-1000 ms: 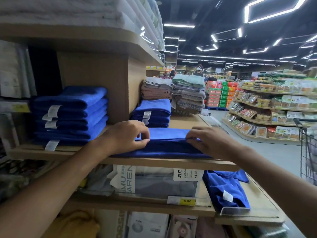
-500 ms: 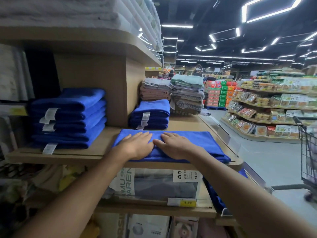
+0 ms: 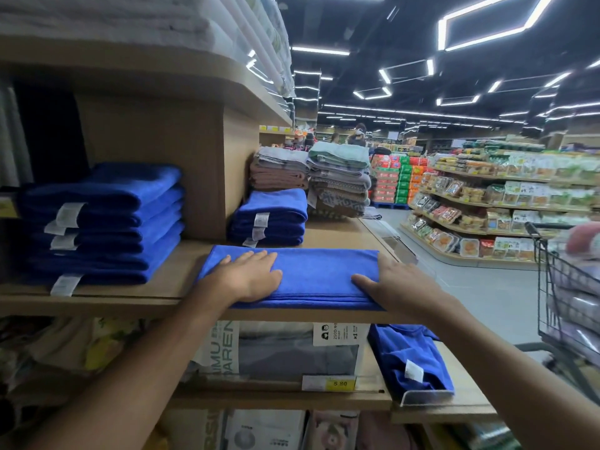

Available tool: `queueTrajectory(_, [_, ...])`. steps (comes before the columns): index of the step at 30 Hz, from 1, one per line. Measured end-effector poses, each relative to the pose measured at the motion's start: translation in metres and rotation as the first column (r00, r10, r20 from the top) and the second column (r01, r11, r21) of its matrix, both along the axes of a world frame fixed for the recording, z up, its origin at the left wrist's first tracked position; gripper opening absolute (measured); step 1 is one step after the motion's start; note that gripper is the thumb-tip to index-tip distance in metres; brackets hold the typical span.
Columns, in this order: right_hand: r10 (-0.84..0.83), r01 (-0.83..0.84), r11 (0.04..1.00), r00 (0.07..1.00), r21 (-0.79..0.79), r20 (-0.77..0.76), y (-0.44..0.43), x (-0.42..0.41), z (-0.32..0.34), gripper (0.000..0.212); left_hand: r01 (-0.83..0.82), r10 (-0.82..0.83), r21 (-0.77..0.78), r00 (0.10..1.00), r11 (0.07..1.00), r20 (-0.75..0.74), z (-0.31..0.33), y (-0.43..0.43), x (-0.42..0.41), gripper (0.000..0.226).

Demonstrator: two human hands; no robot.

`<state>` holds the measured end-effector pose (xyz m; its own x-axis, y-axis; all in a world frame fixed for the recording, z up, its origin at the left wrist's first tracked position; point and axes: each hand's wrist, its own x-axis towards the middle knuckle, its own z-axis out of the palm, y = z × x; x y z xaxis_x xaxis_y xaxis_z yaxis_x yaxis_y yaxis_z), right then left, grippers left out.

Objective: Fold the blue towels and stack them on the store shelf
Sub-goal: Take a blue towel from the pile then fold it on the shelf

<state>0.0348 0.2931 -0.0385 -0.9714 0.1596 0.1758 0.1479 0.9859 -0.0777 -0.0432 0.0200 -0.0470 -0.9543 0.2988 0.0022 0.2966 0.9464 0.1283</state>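
Both left hand (image 3: 246,277) and, seemingly, right hand (image 3: 393,284) press flat on the shelf's (image 3: 172,284) towel (image 3: 318,274), smoothing; next needs a cross-fold.

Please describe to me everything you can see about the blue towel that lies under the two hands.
The blue towel is folded into a long, flat rectangle; several layers show along its near edge. The cloth looks soft and finely napped, and no label shows. It lies flat on the wooden shelf, its long side along the front edge. The left hand rests flat on its left part with straight fingers; the right hand lies on its right end, thumb on top.
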Motion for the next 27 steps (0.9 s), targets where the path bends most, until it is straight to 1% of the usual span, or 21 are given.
queueTrajectory(2, [0.007,-0.007,1.000,0.999,0.003,-0.036,-0.007,-0.006,0.009,0.079,0.010,-0.010,0.031,1.000,0.999,0.015,0.004,0.012,0.002,0.065])
queueTrajectory(3, [0.003,-0.004,0.998,1.000,-0.055,-0.022,-0.010,-0.010,0.014,0.079,0.021,-0.022,0.031,1.000,0.999,0.012,0.004,0.018,0.003,0.065])
queueTrajectory(5, [0.003,-0.003,0.959,1.000,-0.283,0.000,-0.013,-0.019,0.028,0.070,0.030,-0.030,0.010,1.000,0.999,0.002,0.000,0.025,0.005,0.064])
queueTrajectory(6, [0.003,-0.002,0.896,1.000,-0.445,0.002,-0.011,-0.022,0.034,0.061,0.027,-0.027,0.000,1.000,1.000,-0.003,-0.003,0.027,0.005,0.065])
queueTrajectory(7, [-0.007,0.015,0.786,1.000,-0.618,0.016,-0.008,-0.023,0.040,0.050,0.023,-0.023,-0.003,1.000,1.000,-0.009,-0.006,0.027,0.005,0.065])
queueTrajectory(8, [-0.026,0.055,0.623,0.998,-0.780,0.050,-0.004,-0.024,0.045,0.043,0.024,-0.024,-0.001,1.000,1.000,-0.014,-0.007,0.026,0.005,0.066])
queueTrajectory(9, [-0.048,0.125,0.438,0.992,-0.890,0.116,0.000,-0.023,0.049,0.041,0.026,-0.026,0.004,1.000,1.000,-0.016,-0.008,0.025,0.004,0.067])
queueTrajectory(10, [-0.044,0.195,0.280,0.981,-0.940,0.190,0.004,-0.021,0.052,0.038,0.028,-0.028,0.009,0.999,1.000,-0.017,-0.008,0.025,0.004,0.068])
queueTrajectory(11, [-0.007,0.236,0.156,0.971,-0.959,0.238,0.007,-0.018,0.054,0.030,0.028,-0.028,0.015,0.999,0.999,-0.018,-0.009,0.024,0.004,0.069])
queueTrajectory(12, [0.046,0.250,0.055,0.967,-0.967,0.252,0.009,-0.017,0.056,0.022,0.028,-0.028,0.018,0.999,0.999,-0.020,-0.010,0.025,0.003,0.070])
queueTrajectory(14, [0.118,0.217,-0.109,0.972,-0.970,0.204,0.008,-0.015,0.061,0.020,0.027,-0.026,0.020,1.000,0.999,-0.016,-0.009,0.027,0.004,0.072])
queueTrajectory(16, [0.151,0.116,-0.204,0.985,-0.972,0.085,0.002,-0.017,0.075,0.017,0.030,-0.030,0.031,0.999,0.999,-0.016,-0.008,0.034,0.006,0.072])
queueTrajectory(18, [0.191,0.004,-0.211,0.981,-0.977,-0.037,-0.009,-0.021,0.097,0.012,0.053,-0.051,0.058,0.998,0.997,-0.047,-0.007,0.046,0.009,0.068])
queueTrajectory(19, [0.216,-0.036,-0.170,0.974,-0.985,-0.073,-0.017,-0.023,0.109,0.014,0.068,-0.063,0.079,0.996,0.995,-0.062,-0.007,0.053,0.010,0.065])
queueTrajectory(21, [0.254,-0.091,-0.002,0.963,-0.996,-0.088,-0.036,-0.027,0.127,0.018,0.088,-0.078,0.143,0.994,0.986,-0.078,-0.006,0.066,0.015,0.058])
queueTrajectory(22, [0.267,-0.105,0.100,0.961,-0.989,-0.075,-0.047,-0.030,0.132,0.018,0.096,-0.082,0.169,0.993,0.981,-0.086,-0.005,0.069,0.017,0.055])
queueTrajectory(23, [0.305,-0.124,0.171,0.950,-0.977,-0.067,-0.059,-0.031,0.135,0.014,0.104,-0.086,0.185,0.991,0.977,-0.105,-0.003,0.069,0.020,0.052])
queueTrajectory(24, [0.361,-0.147,0.199,0.930,-0.969,-0.068,-0.070,-0.033,0.135,0.008,0.114,-0.088,0.197,0.987,0.974,-0.136,0.000,0.064,0.021,0.049])
queueTrajectory(25, [0.402,-0.173,0.218,0.913,-0.960,-0.073,-0.080,-0.036,0.133,0.007,0.121,-0.082,0.215,0.980,0.969,-0.182,0.005,0.055,0.022,0.047])
queueTrajectory(26, [0.417,-0.198,0.251,0.906,-0.947,-0.079,-0.087,-0.041,0.130,0.015,0.125,-0.064,0.260,0.971,0.957,-0.228,0.009,0.043,0.020,0.044])
queueTrajectory(27, [0.420,-0.219,0.289,0.904,-0.932,-0.082,-0.094,-0.045,0.126,0.024,0.129,-0.037,0.353,0.966,0.927,-0.255,0.012,0.029,0.015,0.041])
